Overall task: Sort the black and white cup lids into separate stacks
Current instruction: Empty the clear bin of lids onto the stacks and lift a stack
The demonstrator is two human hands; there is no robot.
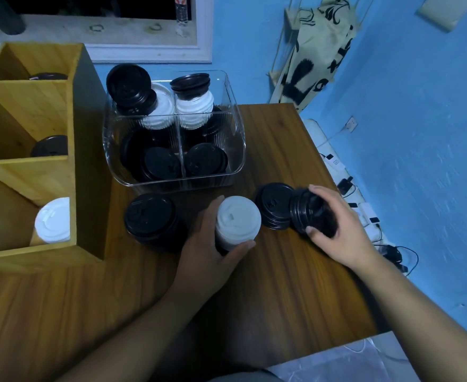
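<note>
On the surface, the left hand is gripping the white-topped stack, the right hand gripping black lids, best seated squarely atop the black stack.

The left hand and right hand are bare. Both forearms are bare too, uncovered down to the frame's lower edge. The fingers show short-cut nails.

I'm seeing one head view, steeply down and forward, close above the left hand and right hand.
</note>
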